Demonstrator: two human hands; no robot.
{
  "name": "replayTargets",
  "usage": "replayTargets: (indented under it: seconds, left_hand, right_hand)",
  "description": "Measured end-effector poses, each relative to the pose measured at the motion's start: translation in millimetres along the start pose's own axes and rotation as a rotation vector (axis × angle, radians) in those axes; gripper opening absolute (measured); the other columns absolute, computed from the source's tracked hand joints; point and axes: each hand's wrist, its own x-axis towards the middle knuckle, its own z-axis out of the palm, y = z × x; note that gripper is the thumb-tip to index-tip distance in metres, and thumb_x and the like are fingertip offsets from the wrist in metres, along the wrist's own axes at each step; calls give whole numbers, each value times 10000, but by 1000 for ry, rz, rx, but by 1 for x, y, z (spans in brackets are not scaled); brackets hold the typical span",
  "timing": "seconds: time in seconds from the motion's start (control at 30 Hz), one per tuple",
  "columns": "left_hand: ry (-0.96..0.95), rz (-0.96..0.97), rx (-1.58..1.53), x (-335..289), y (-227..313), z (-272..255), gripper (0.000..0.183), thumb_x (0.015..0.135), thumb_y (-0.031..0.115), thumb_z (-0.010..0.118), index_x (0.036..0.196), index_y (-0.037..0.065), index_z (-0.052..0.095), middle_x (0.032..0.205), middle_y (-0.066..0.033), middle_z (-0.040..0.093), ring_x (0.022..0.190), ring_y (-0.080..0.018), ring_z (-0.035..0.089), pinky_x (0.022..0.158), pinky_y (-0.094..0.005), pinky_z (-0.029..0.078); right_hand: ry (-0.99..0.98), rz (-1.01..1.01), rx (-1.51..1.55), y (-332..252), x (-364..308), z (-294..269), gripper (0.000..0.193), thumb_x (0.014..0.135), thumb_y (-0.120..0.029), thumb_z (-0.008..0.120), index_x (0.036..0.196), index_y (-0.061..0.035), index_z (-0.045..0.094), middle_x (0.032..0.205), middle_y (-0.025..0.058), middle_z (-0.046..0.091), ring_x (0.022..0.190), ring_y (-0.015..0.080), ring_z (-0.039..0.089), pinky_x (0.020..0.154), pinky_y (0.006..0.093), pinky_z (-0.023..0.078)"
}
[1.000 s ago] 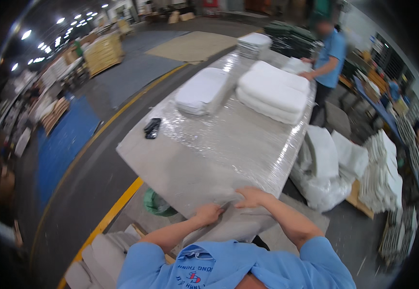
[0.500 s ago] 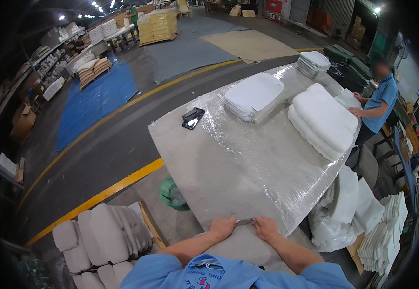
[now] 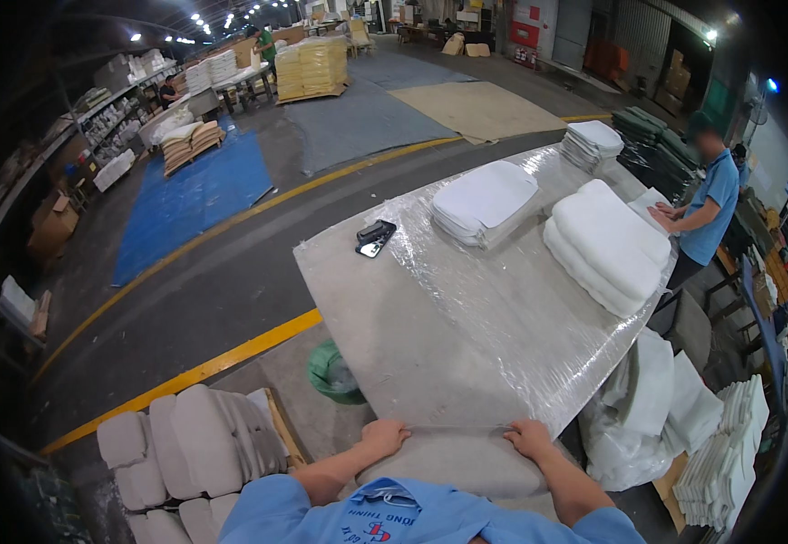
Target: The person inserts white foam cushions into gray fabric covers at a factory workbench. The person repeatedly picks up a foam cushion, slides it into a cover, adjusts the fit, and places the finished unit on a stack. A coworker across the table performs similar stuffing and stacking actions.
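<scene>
At the near edge of the table (image 3: 367, 335), my left hand (image 3: 385, 438) and my right hand (image 3: 530, 439) are closed on the two far corners of a grey padded piece (image 3: 453, 467). Its far edge runs straight between my hands. The lower part of the piece drops toward my body, partly hidden by my blue shirt. My fingers curl over the corners, and their tips are hidden.
On the table lie a phone (image 3: 374, 245), a stack of flat white pieces (image 3: 485, 199) and thick white batting (image 3: 607, 249). Grey pads (image 3: 199, 435) are stacked at left, a green bag (image 3: 332, 372) beside them. White sheets (image 3: 720, 453) and a co-worker (image 3: 711, 199) are at right.
My hands have moved apart, left hand leftward and right hand rightward, along the grey piece's edge. The co-worker's hands have shifted slightly. The view has tilted a little.
</scene>
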Motion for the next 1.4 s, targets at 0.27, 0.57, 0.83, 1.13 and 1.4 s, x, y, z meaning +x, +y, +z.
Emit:
replayTargets:
  seconds: [0.27,0.57,0.83,1.13,1.4]
  left_hand:
    - [377,118,-113,-13,-5,-14,433,1007,482,566,1195,127,726,1196,-172,718,1135,-375,664,913,-496,535]
    - [-334,301,-538,-44,-32,13,552,1097,493,415,1499,148,573,1529,-129,556,1412,-289,507,1181,-361,372]
    - [-268,17,-996,-40,-53,9,445,1085,435,521,1355,131,703,1351,-61,679,1260,-186,586,1098,-319,424]
    - [-50,-329,-1299,-97,-62,31,582,1036,428,621,1428,1,570,1290,-135,693,1192,-215,656,976,-353,529]
    - [-287,-444,-1420,-73,-35,-26,639,1041,397,622,1520,6,463,1456,-149,588,1311,-302,587,1060,-423,496]
  right_hand:
    - [-76,-43,50,-32,-1,-41,509,957,-493,663,1338,-156,664,1340,152,632,1219,337,610,1028,451,473]
    - [-678,-35,470,-39,-46,-46,650,1071,-559,461,1577,-151,449,1555,121,518,1456,285,447,1219,368,303]
    - [-545,139,484,-10,-20,-24,495,1042,-468,582,1432,-166,630,1342,105,683,1250,209,606,1087,344,434]
    - [-249,569,679,67,-76,-29,756,915,-530,731,1468,-42,565,1234,124,707,927,204,651,749,357,557]
    - [-91,601,1154,45,-118,-23,701,987,-524,648,1482,-38,544,1406,108,627,1198,221,628,1012,351,487]
